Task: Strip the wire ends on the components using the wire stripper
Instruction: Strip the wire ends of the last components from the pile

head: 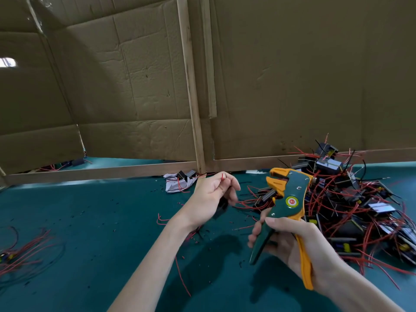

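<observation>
My right hand [290,242] grips the green and orange wire stripper [290,199] by its handles, jaws pointing up and left above the table. My left hand [211,197] pinches the end of a red wire [222,176] between thumb and fingers. A black component [221,208] hangs partly hidden below that hand. The wire end stands a short way left of the stripper's jaws, apart from them.
A heap of black components with red and black wires [351,206] lies at the right on the teal table [90,221]. More wired parts [22,251] lie at the left edge. A white scrap with a component [180,181] sits by the cardboard wall [135,86]. Small insulation bits are scattered about.
</observation>
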Tool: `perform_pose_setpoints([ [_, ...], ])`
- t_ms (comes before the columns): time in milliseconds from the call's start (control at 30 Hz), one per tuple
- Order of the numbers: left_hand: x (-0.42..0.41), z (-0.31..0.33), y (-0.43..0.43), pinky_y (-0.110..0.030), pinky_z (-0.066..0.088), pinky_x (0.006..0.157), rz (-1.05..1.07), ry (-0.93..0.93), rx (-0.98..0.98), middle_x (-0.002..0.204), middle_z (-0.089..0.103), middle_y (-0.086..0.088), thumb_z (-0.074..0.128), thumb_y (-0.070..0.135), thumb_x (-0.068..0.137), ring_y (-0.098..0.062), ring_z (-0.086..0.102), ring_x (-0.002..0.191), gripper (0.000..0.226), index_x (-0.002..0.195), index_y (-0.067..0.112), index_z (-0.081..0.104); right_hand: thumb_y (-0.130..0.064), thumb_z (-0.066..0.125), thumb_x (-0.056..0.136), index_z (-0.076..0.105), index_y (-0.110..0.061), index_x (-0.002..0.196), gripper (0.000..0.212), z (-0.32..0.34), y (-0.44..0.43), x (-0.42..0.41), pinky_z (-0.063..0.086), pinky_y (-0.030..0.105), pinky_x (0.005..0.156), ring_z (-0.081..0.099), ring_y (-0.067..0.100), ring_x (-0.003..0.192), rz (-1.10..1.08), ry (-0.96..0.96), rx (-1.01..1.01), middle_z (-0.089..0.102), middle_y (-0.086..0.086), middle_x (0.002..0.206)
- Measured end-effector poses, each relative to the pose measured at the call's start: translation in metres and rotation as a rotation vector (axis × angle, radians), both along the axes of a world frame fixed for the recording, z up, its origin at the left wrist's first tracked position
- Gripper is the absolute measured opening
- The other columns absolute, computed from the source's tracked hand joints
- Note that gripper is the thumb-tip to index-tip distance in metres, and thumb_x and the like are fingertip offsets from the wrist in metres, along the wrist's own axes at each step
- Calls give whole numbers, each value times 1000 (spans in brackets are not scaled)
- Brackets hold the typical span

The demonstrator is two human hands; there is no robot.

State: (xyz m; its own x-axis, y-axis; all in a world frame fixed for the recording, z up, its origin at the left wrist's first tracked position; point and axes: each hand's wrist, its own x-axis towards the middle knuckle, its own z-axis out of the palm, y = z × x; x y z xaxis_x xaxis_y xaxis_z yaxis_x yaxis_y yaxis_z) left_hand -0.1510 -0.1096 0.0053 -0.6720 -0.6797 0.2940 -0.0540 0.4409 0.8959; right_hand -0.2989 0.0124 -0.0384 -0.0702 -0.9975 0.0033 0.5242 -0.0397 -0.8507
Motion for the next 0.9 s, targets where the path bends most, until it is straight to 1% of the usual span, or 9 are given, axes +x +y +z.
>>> perform_pose_setpoints([
  [33, 1, 1, -2, -31, 49, 75, 38, -12, -45, 64, 48, 5, 31, 18, 105, -8, 47, 58, 30, 89, 14, 56, -10, 76, 58, 70, -2, 78, 22, 0, -2, -2, 58, 45, 65, 66, 40, 71, -8, 13, -7, 63, 25, 77],
  [100, 6, 4, -4, -22, 45, 73, 100, -71, -106, 58, 44, 14, 29, 31, 105, -3, 43, 57, 32, 94, 20, 57, -11, 81, 56, 70, -3, 81, 28, -1, -3, -6, 57, 46, 68, 67, 42, 74, 3, 42, -31, 63, 25, 79],
  [200, 11, 5, 0, -17, 38, 77, 129, -150, -87, 65, 42, 15, 23, 52, 93, 6, 49, 70, 41, 104, 30, 57, -21, 90, 54, 72, -3, 86, 41, -3, -1, -8, 57, 46, 72, 67, 42, 77, 60, 80, -63, 65, 26, 82],
  [267, 12, 4, 3, -25, 38, 92, 127, -170, -98, 73, 33, 5, 16, 49, 89, -2, 53, 92, 49, 112, 34, 57, -26, 94, 46, 72, -3, 82, 48, -6, -2, -6, 57, 47, 72, 67, 43, 76, 79, 96, -49, 65, 26, 81],
  [333, 10, 5, 5, -17, 35, 92, 128, -163, -120, 80, 41, 9, 14, 45, 89, -7, 52, 101, 51, 112, 36, 59, -28, 95, 43, 71, -3, 79, 50, -7, -4, -4, 56, 49, 72, 66, 45, 76, 99, 111, -33, 64, 27, 80],
  [400, 8, 8, 6, -8, 34, 81, 137, -146, -164, 97, 53, 5, 23, 41, 98, 1, 52, 86, 42, 101, 33, 63, -27, 94, 45, 71, -3, 80, 49, -6, -4, -3, 56, 49, 72, 66, 45, 76, 118, 117, -29, 64, 28, 80],
  [467, 6, 10, 5, -10, 36, 75, 144, -113, -195, 103, 58, -1, 34, 31, 104, 2, 50, 75, 33, 86, 29, 61, -26, 93, 50, 70, -2, 83, 47, -6, -4, -4, 55, 50, 73, 65, 45, 78, 138, 119, -35, 64, 28, 82],
  [567, 4, 11, 5, -11, 38, 72, 133, -57, -204, 97, 61, -2, 41, 28, 102, 0, 51, 73, 28, 79, 28, 56, -24, 90, 58, 68, 0, 87, 43, -6, -4, -4, 55, 52, 74, 65, 44, 79, 164, 129, -48, 63, 29, 83],
  [900, -3, 7, 20, -13, 38, 68, 68, -36, -211, 68, 57, 28, 40, 30, 102, 2, 51, 67, 27, 80, 27, 56, -18, 86, 61, 68, 0, 83, 34, -1, 0, 0, 55, 50, 71, 65, 42, 73, 216, 186, -62, 63, 30, 78],
])
